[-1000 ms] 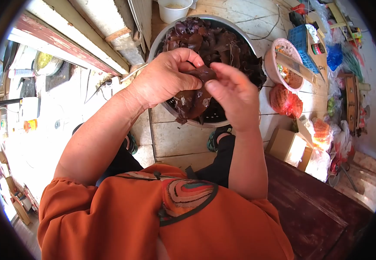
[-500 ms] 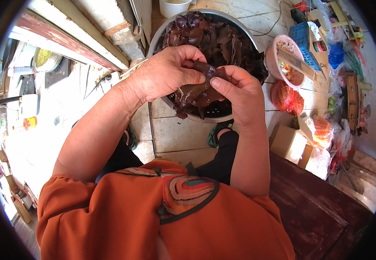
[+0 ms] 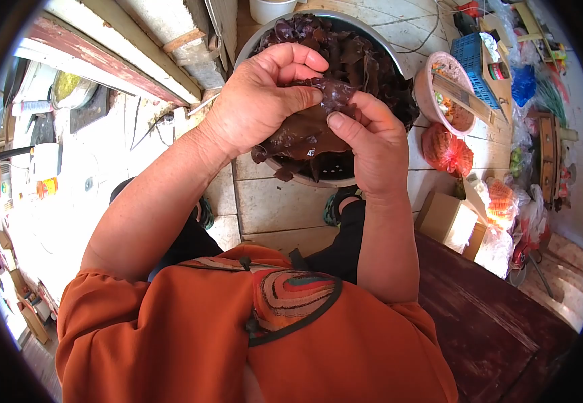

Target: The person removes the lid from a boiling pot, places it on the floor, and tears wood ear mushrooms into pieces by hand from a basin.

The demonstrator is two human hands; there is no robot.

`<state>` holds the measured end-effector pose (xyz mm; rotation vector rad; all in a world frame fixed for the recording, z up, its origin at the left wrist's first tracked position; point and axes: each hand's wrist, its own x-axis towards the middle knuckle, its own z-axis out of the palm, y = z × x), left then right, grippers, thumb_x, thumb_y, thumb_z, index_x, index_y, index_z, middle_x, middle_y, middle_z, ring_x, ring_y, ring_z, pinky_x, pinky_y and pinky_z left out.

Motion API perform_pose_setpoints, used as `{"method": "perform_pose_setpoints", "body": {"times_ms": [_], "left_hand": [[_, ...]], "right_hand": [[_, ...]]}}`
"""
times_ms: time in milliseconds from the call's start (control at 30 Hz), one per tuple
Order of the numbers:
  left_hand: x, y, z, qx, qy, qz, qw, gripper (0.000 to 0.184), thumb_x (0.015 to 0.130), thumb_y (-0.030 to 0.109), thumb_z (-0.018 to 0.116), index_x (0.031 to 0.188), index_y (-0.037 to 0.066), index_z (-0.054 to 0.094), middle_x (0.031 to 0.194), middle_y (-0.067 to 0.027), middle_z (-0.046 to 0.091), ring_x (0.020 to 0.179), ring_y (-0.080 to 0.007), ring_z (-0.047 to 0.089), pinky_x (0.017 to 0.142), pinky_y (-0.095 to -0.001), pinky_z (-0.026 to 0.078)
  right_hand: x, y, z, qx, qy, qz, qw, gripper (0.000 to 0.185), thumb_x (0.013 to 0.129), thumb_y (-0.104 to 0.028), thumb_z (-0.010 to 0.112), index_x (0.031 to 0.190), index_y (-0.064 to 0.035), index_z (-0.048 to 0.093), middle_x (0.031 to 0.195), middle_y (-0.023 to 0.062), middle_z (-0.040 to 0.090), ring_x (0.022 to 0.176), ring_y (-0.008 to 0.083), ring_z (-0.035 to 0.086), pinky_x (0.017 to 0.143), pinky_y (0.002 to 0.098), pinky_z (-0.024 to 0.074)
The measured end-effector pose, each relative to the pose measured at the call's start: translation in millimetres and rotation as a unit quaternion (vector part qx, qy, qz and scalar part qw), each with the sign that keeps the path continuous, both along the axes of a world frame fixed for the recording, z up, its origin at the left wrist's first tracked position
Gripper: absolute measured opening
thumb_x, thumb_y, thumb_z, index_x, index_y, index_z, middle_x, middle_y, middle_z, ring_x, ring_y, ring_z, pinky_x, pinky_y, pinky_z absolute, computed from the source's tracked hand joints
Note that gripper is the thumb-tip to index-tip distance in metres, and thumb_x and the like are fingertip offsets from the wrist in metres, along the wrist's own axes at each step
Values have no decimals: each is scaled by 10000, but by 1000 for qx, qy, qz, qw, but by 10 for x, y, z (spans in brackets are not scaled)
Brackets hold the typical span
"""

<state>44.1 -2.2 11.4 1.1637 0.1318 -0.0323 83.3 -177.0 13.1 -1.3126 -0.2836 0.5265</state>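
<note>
Between my two hands I hold a dark brown, wet, glossy piece of wood ear mushroom [image 3: 298, 138]. My left hand [image 3: 258, 97] pinches its upper edge between thumb and index finger, the other fingers curled above. On the opposite side my right hand [image 3: 375, 138] grips it with thumb and bent fingers. Right below is a wide metal basin [image 3: 392, 50], with more wood ear [image 3: 355, 57] heaped inside. Dark perforated holes, like a colander's, show under the held piece. That piece hides the near part of the heap.
A white bucket [image 3: 271, 9] stands behind the basin. To the right are a pink tub [image 3: 420, 97] with scraps and a board across it, a blue crate [image 3: 467, 57], a red mesh bag [image 3: 446, 149] and a cardboard box [image 3: 444, 218]. A dark red wooden surface [image 3: 479, 316] lies at lower right.
My left hand has risen slightly, and its fingers have lifted and spread a little. The held wood ear has shifted and stretched between the hands. My right hand stays nearly in place.
</note>
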Motion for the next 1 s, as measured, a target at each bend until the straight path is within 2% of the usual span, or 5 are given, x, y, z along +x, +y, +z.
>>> {"method": "perform_pose_setpoints", "body": {"times_ms": [300,600,733,800,1000], "left_hand": [[-34,-43,-1,139,-8,-19,990,298,853,-72,568,1122,54,542,953,-9,617,865,-73,581,769,-185,476],[-1,99,28,42,147,-190,970,263,790,28,680,1042,-10,614,919,-47,659,821,-99,613,760,-220,497],[-17,79,-36,-32,114,-155,981,229,811,18,658,1037,6,621,936,-53,660,835,-119,630,753,-248,523],[-28,55,-8,-73,94,-143,983,238,822,15,641,1058,12,611,958,-58,656,855,-126,633,774,-261,527],[-19,36,9,-146,71,-90,983,276,851,44,601,1125,25,576,1010,-71,648,915,-150,635,823,-287,529]], "right_hand": [[10,-15,-56,19,26,25,999,195,820,17,644,1014,21,622,875,34,641,809,82,594,741,223,500],[53,-63,-67,4,74,-35,997,181,842,-44,623,1010,22,642,870,52,653,751,94,604,684,215,501],[131,-122,-65,-8,85,17,996,274,901,-112,541,1126,40,570,1022,101,643,889,175,630,777,305,525],[180,-140,-55,108,179,75,975,368,917,-183,517,1212,36,512,1099,111,617,943,189,620,782,324,526],[61,-21,-60,95,135,23,986,281,857,-103,601,1108,22,585,988,81,638,796,146,613,728,275,502]]}}
